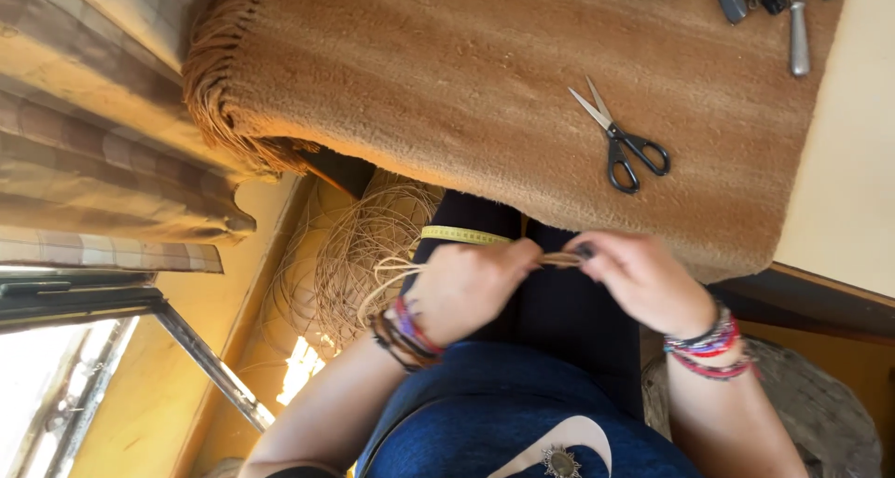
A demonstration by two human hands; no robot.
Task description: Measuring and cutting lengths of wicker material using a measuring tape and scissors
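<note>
Seated person working tan cane strands [559, 259] above the lap. The left hand [466, 287] and right hand [639, 278] face each other, each pinching one end of the short bundle, which spans the small gap between their fingertips. Loose strands trail from the left hand down to a coil of cane [359, 254] on the floor. Scissors [620, 138] lie apart on the brown blanket [447, 77]; a yellow tape measure [464, 235] crosses the lap.

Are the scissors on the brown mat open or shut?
Open: the scissors lie flat on the mat, blades spread in a narrow V.
</note>
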